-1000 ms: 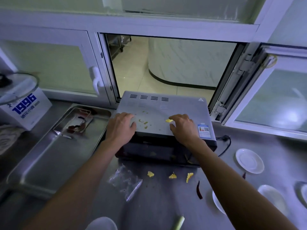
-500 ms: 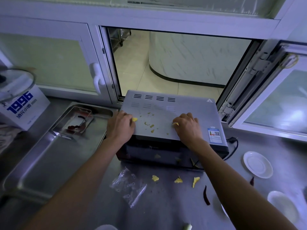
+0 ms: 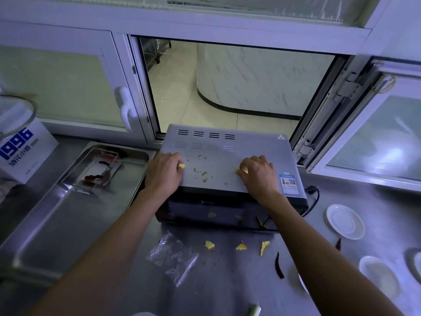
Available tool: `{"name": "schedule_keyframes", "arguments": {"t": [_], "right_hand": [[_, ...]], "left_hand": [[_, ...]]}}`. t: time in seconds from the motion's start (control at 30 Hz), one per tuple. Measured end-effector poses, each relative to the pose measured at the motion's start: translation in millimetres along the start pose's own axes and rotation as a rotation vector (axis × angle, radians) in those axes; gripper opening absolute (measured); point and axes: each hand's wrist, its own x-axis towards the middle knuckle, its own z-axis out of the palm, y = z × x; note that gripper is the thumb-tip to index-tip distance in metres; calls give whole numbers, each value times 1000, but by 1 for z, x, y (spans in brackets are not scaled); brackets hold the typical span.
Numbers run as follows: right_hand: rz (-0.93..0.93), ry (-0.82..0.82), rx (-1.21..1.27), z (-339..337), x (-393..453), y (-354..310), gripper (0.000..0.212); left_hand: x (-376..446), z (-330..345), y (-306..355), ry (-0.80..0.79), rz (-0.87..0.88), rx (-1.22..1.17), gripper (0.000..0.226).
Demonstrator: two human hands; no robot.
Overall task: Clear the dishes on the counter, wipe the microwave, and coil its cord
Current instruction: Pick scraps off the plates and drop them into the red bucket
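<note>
Steel counter (image 3: 227, 290) fills lower frame. On it: microwave (image 3: 227, 160) at centre; big steel tray (image 3: 57, 224) at left; white "1996" box (image 3: 25, 151) far left; clear plastic bag (image 3: 173, 258) w/ three yellow scraps (image 3: 241, 247) below microwave; dried chilli (image 3: 279, 265); white saucers (image 3: 345, 221) at right.

The counter's (image 3: 227, 293) back edge is blocked mid-way by the microwave (image 3: 230, 160). Its left side is taken by a tray (image 3: 57, 224), its right edge by saucers (image 3: 345, 221). The front middle is littered with a bag (image 3: 173, 258), scraps (image 3: 240, 246) and a chilli (image 3: 279, 265).
</note>
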Motion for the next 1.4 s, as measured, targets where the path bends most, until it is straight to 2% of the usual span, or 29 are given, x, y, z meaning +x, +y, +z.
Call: {"name": "schedule_keyframes", "arguments": {"t": [0.27,0.43,0.7,1.03,1.4], "right_hand": [[-2,103,86,-9,-18,-4,15],[27,175,134,-24,-48,1,12],[188,259,108,-53,-133,37,11],[514,335,104,-93,-297,138,10],[859,401,124,-122,-551,256,9]], "left_hand": [[-12,-7,22,26,121,-134,16],[-23,-3,53,16,233,-192,9],[-63,16,131,-48,474,-285,8],[-156,45,287,-173,829,-389,7],[-353,89,477,-439,1075,-366,6]]}}
